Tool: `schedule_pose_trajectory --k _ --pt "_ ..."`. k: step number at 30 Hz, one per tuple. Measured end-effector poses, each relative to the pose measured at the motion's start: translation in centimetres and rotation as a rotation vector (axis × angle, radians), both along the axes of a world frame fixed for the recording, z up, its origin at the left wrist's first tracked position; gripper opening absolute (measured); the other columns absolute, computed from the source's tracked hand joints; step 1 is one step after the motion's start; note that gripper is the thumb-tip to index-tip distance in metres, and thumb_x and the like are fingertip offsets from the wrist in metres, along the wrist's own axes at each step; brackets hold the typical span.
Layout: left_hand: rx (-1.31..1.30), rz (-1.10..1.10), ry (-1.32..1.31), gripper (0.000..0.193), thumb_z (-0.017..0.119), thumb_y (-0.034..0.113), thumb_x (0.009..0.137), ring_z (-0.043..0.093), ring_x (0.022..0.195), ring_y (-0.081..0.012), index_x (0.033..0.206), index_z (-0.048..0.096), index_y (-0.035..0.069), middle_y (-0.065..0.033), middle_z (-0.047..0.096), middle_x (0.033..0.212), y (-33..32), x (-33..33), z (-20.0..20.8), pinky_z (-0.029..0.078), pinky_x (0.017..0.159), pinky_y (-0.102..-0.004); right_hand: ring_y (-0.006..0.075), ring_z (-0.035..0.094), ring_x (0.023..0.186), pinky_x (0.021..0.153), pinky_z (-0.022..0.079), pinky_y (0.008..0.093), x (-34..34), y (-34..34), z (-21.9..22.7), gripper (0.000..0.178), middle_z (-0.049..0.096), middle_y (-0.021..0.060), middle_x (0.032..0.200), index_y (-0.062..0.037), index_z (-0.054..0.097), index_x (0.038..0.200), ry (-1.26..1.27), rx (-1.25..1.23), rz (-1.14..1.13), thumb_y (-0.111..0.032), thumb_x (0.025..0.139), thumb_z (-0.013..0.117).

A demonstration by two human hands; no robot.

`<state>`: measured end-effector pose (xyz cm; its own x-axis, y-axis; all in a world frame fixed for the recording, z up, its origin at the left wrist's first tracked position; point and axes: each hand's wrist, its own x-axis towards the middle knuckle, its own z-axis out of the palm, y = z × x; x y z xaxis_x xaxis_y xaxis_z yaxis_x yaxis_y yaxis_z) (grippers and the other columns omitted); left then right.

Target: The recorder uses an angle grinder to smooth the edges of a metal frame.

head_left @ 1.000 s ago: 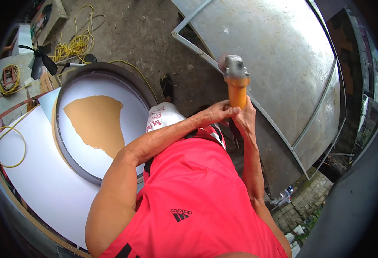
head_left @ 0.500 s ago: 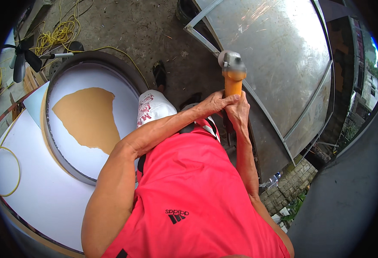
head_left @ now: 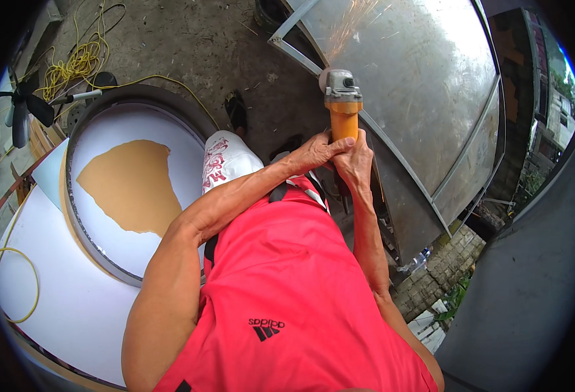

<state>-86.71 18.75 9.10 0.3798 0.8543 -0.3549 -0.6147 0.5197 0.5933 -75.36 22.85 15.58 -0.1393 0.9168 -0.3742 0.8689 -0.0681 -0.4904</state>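
Observation:
Both of my hands grip an orange angle grinder (head_left: 344, 117) with a grey metal head. My left hand (head_left: 316, 154) is wrapped round its body from the left. My right hand (head_left: 355, 162) closes round the same body from the right, and the two hands touch. The disc sits at the left of the head, against the metal frame edge of a large grey sheet-metal panel (head_left: 425, 85). Orange sparks (head_left: 351, 26) fly from it over the panel, away from me. The exact contact point is hidden behind the grinder head.
At left, a round dark-rimmed ring (head_left: 98, 251) holds a white surface with a torn tan sheet (head_left: 134, 186). It rests on a white board (head_left: 59, 313). A tangled yellow cord (head_left: 78, 68) and a black-bladed fan (head_left: 26, 104) are beyond. A grey surface (head_left: 516, 307) stands at right.
The grinder and both hands have shifted slightly left in view, with the head a little farther from me. The sparks now form a denser stream beside the disc.

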Motion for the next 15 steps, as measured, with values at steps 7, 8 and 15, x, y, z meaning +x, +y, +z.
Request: schedule_pose_trajectory --k 7,8,15 --pt "0.003 -0.025 0.082 0.073 0.058 0.059 0.095 0.062 0.102 -0.0150 0.135 0.049 -0.001 -0.0105 0.061 0.116 0.3 -1.1 0.2 0.054 0.084 -0.0302 0.0486 0.067 0.086 0.070 0.054 0.0488 -0.7 0.0 -0.6 0.041 0.068 0.0284 0.086 -0.0002 0.051 0.107 0.013 0.014 -0.057 -0.027 0.083 0.069" --pt "0.018 -0.019 0.051 0.073 0.058 0.059 0.094 0.062 0.102 -0.0149 0.135 0.049 -0.001 -0.0105 0.062 0.116 0.2 -1.4 0.3 0.054 0.084 -0.0302 0.0486 0.067 0.086 0.070 0.054 0.0488 -0.8 0.1 -0.6 0.041 0.068 0.0284 0.086 -0.0002 0.051 0.107 0.024 0.009 -0.054 -0.027 0.083 0.069" --pt "0.019 -0.001 0.027 0.068 0.059 0.057 0.094 0.061 0.099 -0.0158 0.133 0.052 0.001 -0.0096 0.062 0.113 0.4 -1.3 -0.2 0.054 0.078 -0.0316 0.0480 0.067 0.085 0.071 0.054 0.0487 -1.1 -0.1 -0.4 0.040 0.068 0.0283 0.086 -0.0006 0.050 0.109 -0.004 0.011 -0.093 -0.025 0.082 0.068"
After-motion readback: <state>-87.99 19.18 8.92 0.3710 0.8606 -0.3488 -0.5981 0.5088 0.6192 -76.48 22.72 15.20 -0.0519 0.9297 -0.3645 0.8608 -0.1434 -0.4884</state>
